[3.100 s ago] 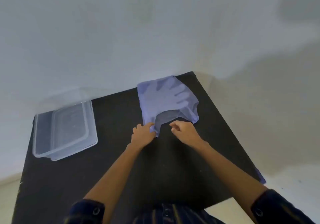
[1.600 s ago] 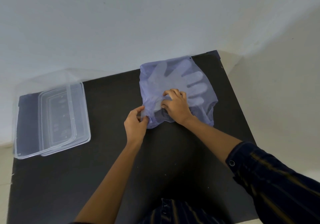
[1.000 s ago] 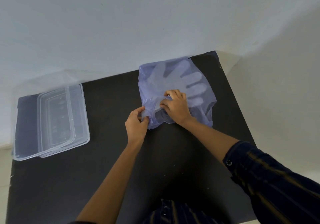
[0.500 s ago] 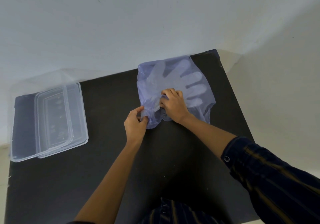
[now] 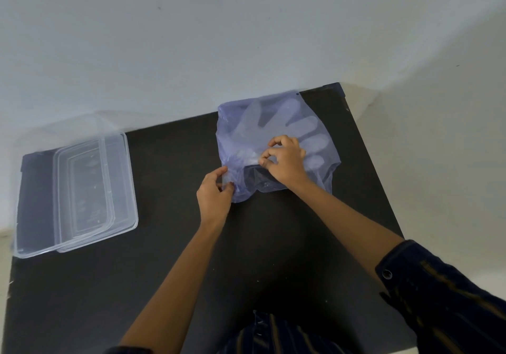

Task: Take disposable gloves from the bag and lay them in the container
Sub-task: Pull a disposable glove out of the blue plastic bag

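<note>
A thin violet plastic bag (image 5: pixel 323 173) lies at the far right of the black table (image 5: pixel 246 258). Through its film shows a stack of clear disposable gloves (image 5: pixel 290 123), fingers spread toward the right. My left hand (image 5: pixel 215 197) pinches the bag's near-left edge at its mouth. My right hand (image 5: pixel 284 159) rests on the bag at the opening, fingertips pinched on a clear glove cuff; the bag's film blurs the grip. A clear rectangular container (image 5: pixel 35 227) sits at the far left with its lid (image 5: pixel 85 181) lying on it.
A pale wall rises right behind the table's far edge. The table's right edge runs close past the bag, with light floor beyond it. Bare black tabletop lies between the container and the bag.
My right hand went from the bag's mouth onto the gloves and has since drawn back a little, its fingers now lifted and pinching. My left hand keeps its hold on the bag's edge.
</note>
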